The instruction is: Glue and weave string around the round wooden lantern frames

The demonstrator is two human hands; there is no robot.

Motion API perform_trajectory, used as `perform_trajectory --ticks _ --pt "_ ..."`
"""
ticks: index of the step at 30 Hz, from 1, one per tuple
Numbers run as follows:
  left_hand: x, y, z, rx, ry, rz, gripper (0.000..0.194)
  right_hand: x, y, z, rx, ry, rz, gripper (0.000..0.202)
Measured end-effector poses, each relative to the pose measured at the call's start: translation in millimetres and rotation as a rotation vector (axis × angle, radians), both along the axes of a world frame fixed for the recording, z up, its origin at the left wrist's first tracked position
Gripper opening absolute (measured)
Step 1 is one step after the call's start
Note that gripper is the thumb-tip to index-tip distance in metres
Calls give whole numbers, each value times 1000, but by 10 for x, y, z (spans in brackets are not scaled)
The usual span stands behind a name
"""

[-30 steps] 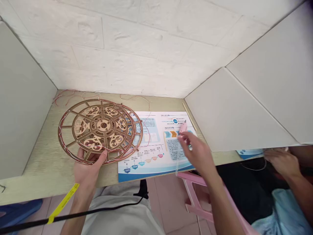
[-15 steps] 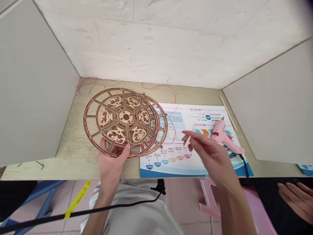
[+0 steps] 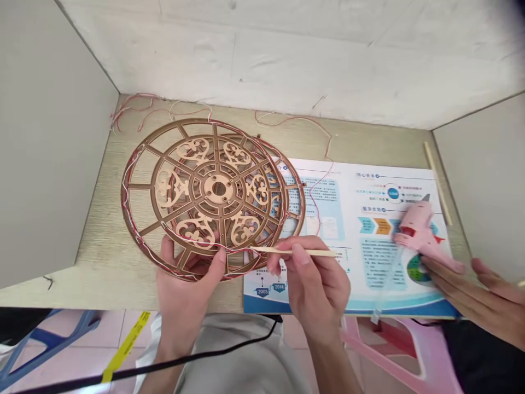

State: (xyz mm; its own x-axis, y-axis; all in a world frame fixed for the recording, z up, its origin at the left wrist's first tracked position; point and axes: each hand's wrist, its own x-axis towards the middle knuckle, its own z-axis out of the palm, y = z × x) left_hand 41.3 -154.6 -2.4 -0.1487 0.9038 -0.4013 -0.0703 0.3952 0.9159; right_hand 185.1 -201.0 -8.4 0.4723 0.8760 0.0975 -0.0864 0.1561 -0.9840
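Note:
My left hand (image 3: 191,290) grips the near rim of an openwork wooden wheel (image 3: 219,221), thumb on top and fingers beneath. The wheel is tilted over a second similar wheel (image 3: 302,210) that shows at its right. Red and white wires (image 3: 192,241) run along the upper wheel's rim and across its near part. Between the thumb and fingers of my right hand (image 3: 315,279) is a thin wooden stick (image 3: 320,252). Its left tip reaches the wires at the wheel's near right edge; whether it presses on them I cannot tell.
A printed sheet (image 3: 348,290) lies under the wheels' right side. On it a pink glue gun (image 3: 416,227) lies by a co-worker's hand (image 3: 471,295). Another stick (image 3: 438,183) rests near the right panel. Loose wires (image 3: 133,106) trail along the back wall.
My right hand has moved left and turned the stick level, bringing its tip to the wheel's wires. A co-worker's hand has come to the glue gun. The camera view has shifted closer.

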Motion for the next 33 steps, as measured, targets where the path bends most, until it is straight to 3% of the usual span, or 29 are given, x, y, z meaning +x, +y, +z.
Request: perform_trajectory --ticks 7,11,25,29,33 --pt "41 7 41 0 23 39 72 60 -19 19 -58 -204 177 20" --pt "43 13 36 -11 4 25 59 61 -24 4 -113 -288 193 19" --pt "14 -11 -5 0 6 12 64 77 49 64 -140 -231 174 21" --pt "19 -3 4 -3 4 4 53 126 145 137 -193 -222 237 21" --pt "20 5 14 -47 -13 10 67 225 352 213 -282 -148 351 25"
